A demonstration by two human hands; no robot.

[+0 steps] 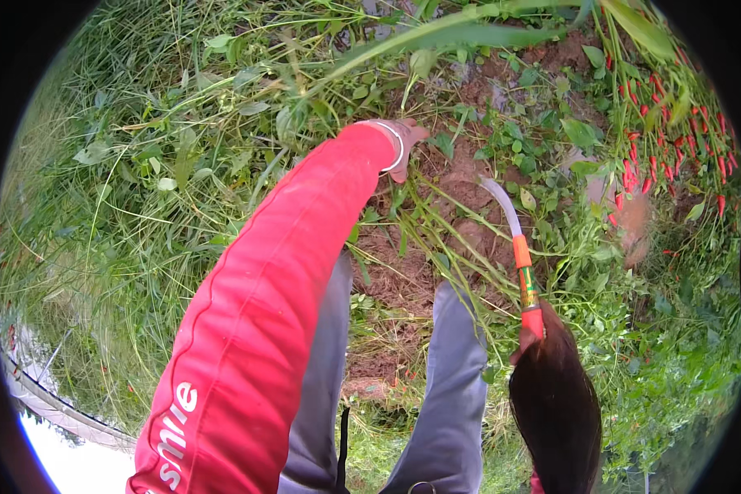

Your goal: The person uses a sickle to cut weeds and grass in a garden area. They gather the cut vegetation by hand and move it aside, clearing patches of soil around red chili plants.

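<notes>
My left hand (407, 143), in a red sleeve with a white bangle at the wrist, reaches down at the centre among green weed stems (451, 222). Its fingers are partly hidden, so whether they grip anything cannot be told. At the right, my right hand (531, 336) is closed round the orange handle of a sickle (521, 247). The sickle's curved metal blade (501, 200) points up and left over the brown soil (469, 173). Something dark covers most of my right forearm.
Chili plants (661, 136) with many red peppers hang at the upper right. Dense grass and weeds (129, 154) cover the left side. My legs in grey trousers (454, 370) stand on either side of bare soil. A long leaf (432, 37) crosses the top of the view.
</notes>
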